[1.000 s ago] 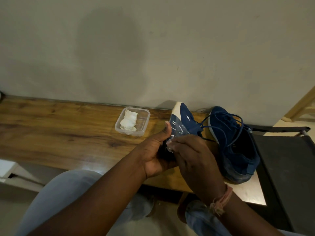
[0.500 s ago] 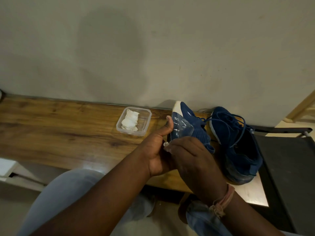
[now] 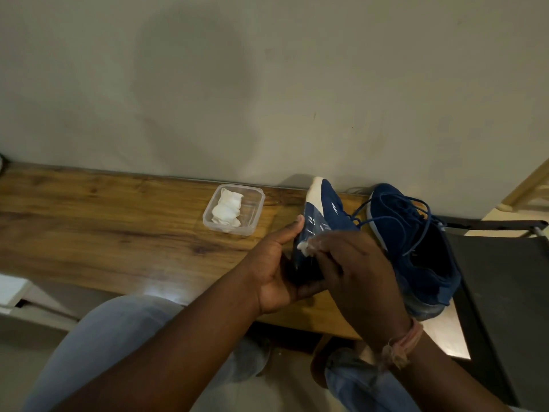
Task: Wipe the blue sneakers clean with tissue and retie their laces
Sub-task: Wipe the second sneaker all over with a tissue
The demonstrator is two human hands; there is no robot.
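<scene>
- Blue fabric and a white toe cap mark the held sneaker point(image 3: 328, 208), which is raised above the counter point(image 3: 104, 227) with its sole turned toward the left and its toe pointing up toward the wall.
- Its heel end is gripped by the left hand point(image 3: 274, 267), fingers curled beneath and thumb laid along the sole.
- A small wad of white tissue point(image 3: 303, 246) is pinched in the fingers of the right hand point(image 3: 353, 269) and pressed against the sole's edge.
- The second sneaker point(image 3: 416, 242) is set on the counter just to the right, its blue laces point(image 3: 416, 215) loose and looped over its opening.
- A clear plastic tub point(image 3: 255, 203) holding more crumpled tissue is placed on the wooden counter near the wall, left of the held shoe and apart from it.
- A pink band is worn on the right wrist.
</scene>
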